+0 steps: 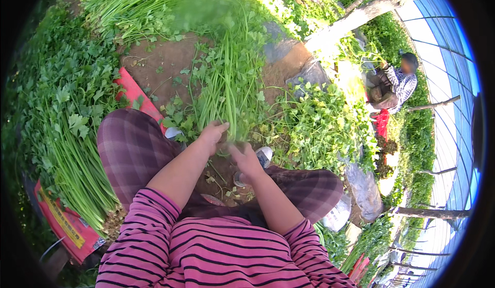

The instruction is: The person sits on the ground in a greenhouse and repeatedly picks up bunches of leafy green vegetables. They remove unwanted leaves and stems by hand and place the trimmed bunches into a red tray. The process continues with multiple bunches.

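Observation:
Before me, between my knees, stretches a bunch of celery (228,83), its pale green stalks towards me and its leaves pointing away. My left hand (214,135) grips the lower end of a stalk, thumb on top. Just right of it and a little closer to my body is my right hand (243,156), blurred by motion, beside the stalk's base. Whether its fingers hold a stalk cannot be made out.
A large heap of celery (81,144) lies left, above a printed red sheet (65,226). A red strip (141,96) lies by my knee. Loose celery leaves (325,121) cover the right. Another person (400,81) sits beyond, near a wooden post (363,13).

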### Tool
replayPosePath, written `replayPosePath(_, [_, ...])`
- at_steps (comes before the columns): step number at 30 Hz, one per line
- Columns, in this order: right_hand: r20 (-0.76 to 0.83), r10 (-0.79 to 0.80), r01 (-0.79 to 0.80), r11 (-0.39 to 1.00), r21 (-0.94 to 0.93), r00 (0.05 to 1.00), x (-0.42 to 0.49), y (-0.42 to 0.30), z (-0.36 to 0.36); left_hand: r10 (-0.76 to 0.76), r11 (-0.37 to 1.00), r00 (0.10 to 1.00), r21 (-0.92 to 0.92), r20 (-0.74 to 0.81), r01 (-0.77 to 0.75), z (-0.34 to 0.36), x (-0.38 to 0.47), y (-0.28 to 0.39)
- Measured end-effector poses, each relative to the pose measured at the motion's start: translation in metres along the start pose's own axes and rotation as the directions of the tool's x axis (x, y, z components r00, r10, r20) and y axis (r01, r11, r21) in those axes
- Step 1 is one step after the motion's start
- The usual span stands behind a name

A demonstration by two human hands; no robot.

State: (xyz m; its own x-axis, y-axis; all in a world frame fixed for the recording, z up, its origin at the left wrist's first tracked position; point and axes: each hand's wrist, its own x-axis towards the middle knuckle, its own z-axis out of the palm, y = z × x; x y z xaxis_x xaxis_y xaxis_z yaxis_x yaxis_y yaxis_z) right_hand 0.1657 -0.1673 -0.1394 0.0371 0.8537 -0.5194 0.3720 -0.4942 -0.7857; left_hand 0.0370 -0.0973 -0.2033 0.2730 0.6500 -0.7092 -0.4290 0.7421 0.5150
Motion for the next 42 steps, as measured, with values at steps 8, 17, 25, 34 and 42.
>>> replayPosePath(8, [-0.049,-0.37,0.281,0.779,-0.561,0.928,0.017,-0.029,0.009,-0.026,0.929,0.964,-0.349,0.266,0.121,0.004,-0.014,0.026])
replayPosePath(17, [-0.068,-0.731,0.659,0.647,-0.383,0.678,-0.022,-0.059,-0.002,0.379,0.895,0.793,-0.406,0.478,-0.183,0.021,-0.076,0.164])
replayPosePath(25, [-0.061,-0.061,0.037,0.941,-0.336,0.996,0.076,0.059,0.035,0.207,0.976,0.941,0.119,-0.268,-0.181,-0.02,-0.025,0.105])
replayPosePath(34, [-0.048,-0.067,0.052,0.96,-0.276,0.997,0.163,0.076,0.095,0.214,0.976,0.944,0.025,-0.251,-0.215,-0.03,0.0,0.102])
replayPosePath(42, [-0.098,0.223,-0.24,0.805,-0.542,0.97,0.187,0.037,0.158,0.11,0.988,0.928,-0.061,-0.355,-0.14,-0.02,0.004,0.123])
